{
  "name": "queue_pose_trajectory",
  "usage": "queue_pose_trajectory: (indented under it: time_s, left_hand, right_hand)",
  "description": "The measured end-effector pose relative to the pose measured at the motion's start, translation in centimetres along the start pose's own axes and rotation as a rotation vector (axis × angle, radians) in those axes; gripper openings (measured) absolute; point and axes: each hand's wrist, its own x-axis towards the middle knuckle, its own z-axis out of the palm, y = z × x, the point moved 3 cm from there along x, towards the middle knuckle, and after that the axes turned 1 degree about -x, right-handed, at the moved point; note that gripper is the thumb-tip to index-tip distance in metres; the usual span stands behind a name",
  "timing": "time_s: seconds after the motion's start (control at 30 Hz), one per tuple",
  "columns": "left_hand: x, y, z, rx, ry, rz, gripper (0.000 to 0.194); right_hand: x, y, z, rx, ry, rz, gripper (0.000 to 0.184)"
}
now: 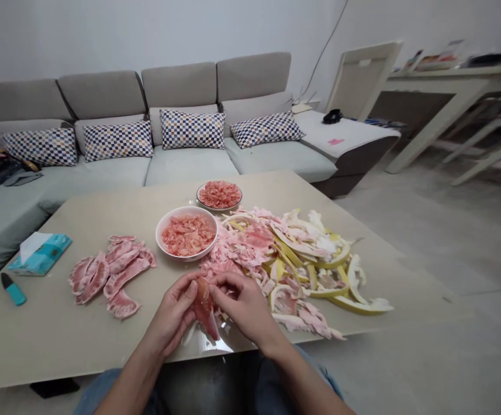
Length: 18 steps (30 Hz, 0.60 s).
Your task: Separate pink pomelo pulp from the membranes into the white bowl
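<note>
A reddish-pink, wedge-shaped citrus segment [204, 302] is held just on the person's side of the white round bowl [185, 257] of loose pink pulp. The left hand [173, 312] has its fingers closed on the segment's left side; the right hand [245, 306] pinches its upper right side. Left of the bowl, a cluster of pale-pink, membrane-covered segments [127, 262] lies on the beige, smooth-topped table [116, 216]; farther left are a turquoise tissue pack [42, 256] and a small black-and-turquoise knife [14, 291]. Behind the bowl sits a dark-rimmed white dish [219, 208] of pulp; to its right spreads a heap of yellow rind strips [291, 255] and pink membrane scraps [244, 248].
</note>
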Motion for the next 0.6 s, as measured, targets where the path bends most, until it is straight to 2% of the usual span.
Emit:
queue_pose_trajectory:
  time_s: [0.13, 0.2, 0.3, 0.4, 0.5, 0.6]
  left_hand:
    - [0.2, -0.1, 0.0, 0.132, -0.042, 0.149, 0.059]
    - [0.3, -0.4, -0.2, 0.227, -0.023, 0.251, 0.065]
    - [0.3, -0.5, -0.5, 0.394, 0.053, 0.363, 0.05]
    - [0.2, -0.2, -0.5, 0.518, 0.05, 0.392, 0.035]
    - [0.1, 0.2, -0.4, 0.532, 0.016, 0.363, 0.035]
    - [0.0, 0.6, -0.3, 0.522, -0.007, 0.326, 0.037]
  right_hand:
    - [0.0, -0.2, 0.1, 0.023, 0.014, 0.023, 0.015]
    - [0.0, -0.1, 0.1, 0.039, 0.006, 0.042, 0.017]
    - [0.1, 0.0, 0.1, 0.009, 0.011, 0.015, 0.016]
    - [0.1, 0.2, 0.0, -0.043, 0.024, -0.027, 0.013]
    - [0.1, 0.4, 0.2, -0.003, 0.003, -0.008, 0.014]
    - [0.1, 0.5, 0.3, 0.128, -0.047, 0.052, 0.018]
